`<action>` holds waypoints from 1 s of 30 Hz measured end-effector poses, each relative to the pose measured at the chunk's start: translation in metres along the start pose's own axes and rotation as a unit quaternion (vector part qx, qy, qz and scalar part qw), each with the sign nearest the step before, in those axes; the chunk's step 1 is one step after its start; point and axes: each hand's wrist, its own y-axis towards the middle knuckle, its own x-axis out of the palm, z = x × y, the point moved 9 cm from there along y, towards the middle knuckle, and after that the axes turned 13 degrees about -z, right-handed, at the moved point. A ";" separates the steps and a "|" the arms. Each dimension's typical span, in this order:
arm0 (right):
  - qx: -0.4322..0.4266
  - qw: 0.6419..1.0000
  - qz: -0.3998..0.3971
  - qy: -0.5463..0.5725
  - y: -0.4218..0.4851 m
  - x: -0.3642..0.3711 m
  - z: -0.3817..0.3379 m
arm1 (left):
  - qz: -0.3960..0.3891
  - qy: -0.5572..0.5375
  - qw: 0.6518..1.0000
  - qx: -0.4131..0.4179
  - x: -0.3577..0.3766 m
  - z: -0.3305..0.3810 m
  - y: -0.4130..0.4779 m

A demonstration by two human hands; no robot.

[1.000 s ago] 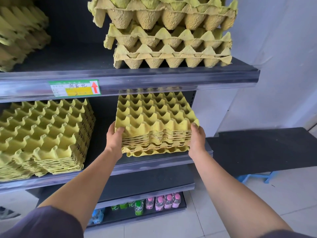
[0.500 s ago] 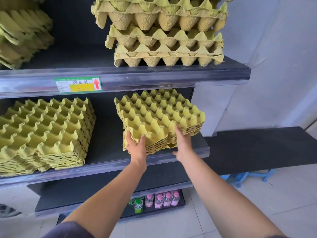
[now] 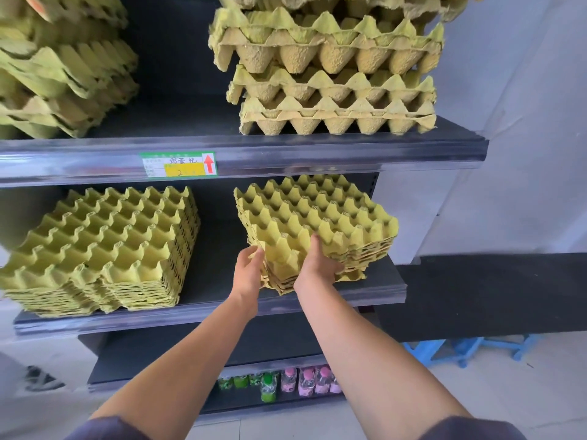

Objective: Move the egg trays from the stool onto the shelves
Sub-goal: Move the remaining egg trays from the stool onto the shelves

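A stack of yellow pulp egg trays (image 3: 317, 217) rests on the right half of the middle shelf (image 3: 209, 314), turned at an angle so one corner points toward me. My left hand (image 3: 249, 273) is cupped against that near corner on its left side. My right hand (image 3: 317, 265) grips the front edge just right of the corner, thumb on top of the trays. The stack's lower trays overhang slightly near the shelf's front lip.
A taller tray stack (image 3: 104, 249) fills the left of the middle shelf. The upper shelf (image 3: 317, 155) carries loose stacks at right (image 3: 330, 77) and left (image 3: 57, 68). Small bottles (image 3: 305, 381) line the bottom shelf. A black board (image 3: 492, 293) lies on blue stools (image 3: 422, 349) at right.
The stack went further onto the shelf and turned. Both hands shifted from its left and right sides to the near corner.
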 end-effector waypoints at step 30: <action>-0.055 0.947 -0.182 -0.257 0.101 -0.051 -0.146 | 0.134 -0.061 0.987 0.067 -0.002 0.029 0.009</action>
